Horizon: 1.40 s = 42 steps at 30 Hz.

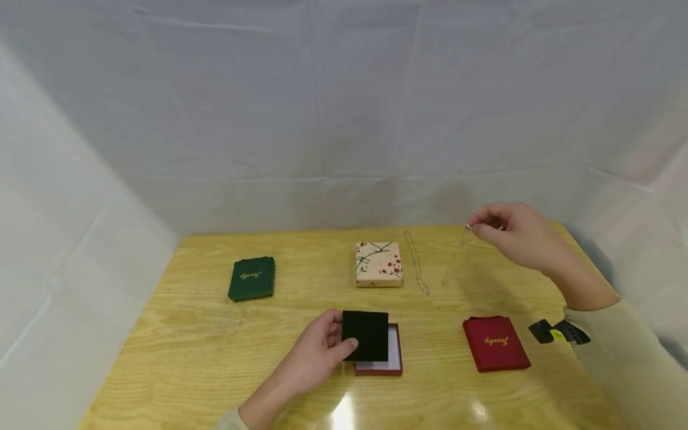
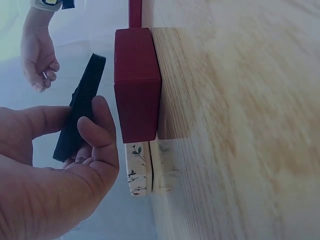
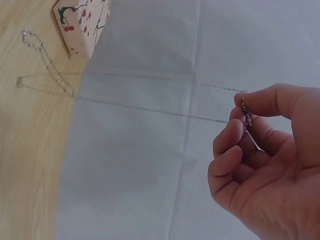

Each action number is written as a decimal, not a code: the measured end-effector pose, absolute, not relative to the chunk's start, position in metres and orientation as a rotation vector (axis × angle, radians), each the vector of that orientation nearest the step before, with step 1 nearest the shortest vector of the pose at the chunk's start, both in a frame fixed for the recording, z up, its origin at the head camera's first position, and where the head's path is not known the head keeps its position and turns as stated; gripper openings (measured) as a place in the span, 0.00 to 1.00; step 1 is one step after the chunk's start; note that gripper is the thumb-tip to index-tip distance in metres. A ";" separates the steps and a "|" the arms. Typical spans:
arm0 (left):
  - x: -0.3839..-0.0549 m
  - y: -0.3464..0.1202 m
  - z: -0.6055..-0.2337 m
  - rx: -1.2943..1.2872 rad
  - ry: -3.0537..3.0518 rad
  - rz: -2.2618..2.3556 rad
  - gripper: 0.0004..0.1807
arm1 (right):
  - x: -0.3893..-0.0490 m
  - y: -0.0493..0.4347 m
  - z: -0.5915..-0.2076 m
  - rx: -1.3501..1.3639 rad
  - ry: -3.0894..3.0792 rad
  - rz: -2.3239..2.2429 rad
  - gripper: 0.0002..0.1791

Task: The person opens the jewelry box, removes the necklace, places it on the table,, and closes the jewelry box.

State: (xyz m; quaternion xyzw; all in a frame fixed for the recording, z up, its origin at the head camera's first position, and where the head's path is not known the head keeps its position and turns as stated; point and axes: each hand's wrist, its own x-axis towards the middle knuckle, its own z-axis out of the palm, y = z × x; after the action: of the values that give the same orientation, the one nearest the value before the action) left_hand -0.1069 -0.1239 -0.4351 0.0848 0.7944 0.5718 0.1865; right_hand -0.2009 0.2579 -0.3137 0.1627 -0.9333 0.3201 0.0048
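My left hand (image 1: 314, 353) grips a thin black foam pad (image 1: 366, 335) between thumb and fingers. It is held over an open red box base (image 1: 395, 369) with a white inside, covering part of it. In the left wrist view the pad stands tilted, apart from the box's red side. Up at the back right, my right hand (image 1: 518, 236) pinches a fine silver necklace (image 3: 187, 116) between thumb and fingertips. Its chain hangs in a long loop toward the table. Another silver chain (image 1: 415, 263) lies on the table beside a floral box (image 1: 378, 264).
A red lid (image 1: 497, 344) with gold lettering lies at the right, near the right forearm. To the far left sits a green box (image 1: 251, 278) with similar lettering. White cloth (image 1: 322, 119) encloses the back and sides of the wooden table (image 1: 188, 340).
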 end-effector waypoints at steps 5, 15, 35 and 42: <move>-0.107 -0.124 -0.436 0.221 2.237 1.598 0.32 | -0.221 0.255 -0.314 0.528 -2.917 0.993 0.15; -0.107 -0.123 -0.435 0.197 2.192 1.613 0.35 | -0.266 0.248 -0.318 0.500 -2.905 1.042 0.17; -0.104 -0.124 -0.435 0.185 2.160 1.618 0.37 | -0.302 0.249 -0.364 0.573 -2.862 1.017 0.15; -0.104 -0.125 -0.437 0.181 2.158 1.625 0.37 | -0.288 0.250 -0.375 0.658 -2.950 0.984 0.12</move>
State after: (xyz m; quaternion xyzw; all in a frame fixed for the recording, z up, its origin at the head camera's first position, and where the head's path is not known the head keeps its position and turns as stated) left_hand -0.1045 -0.1252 -0.4373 0.0653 0.7784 0.5861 0.2151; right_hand -0.2883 0.2498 -0.3750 0.2070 -0.9279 0.3096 -0.0186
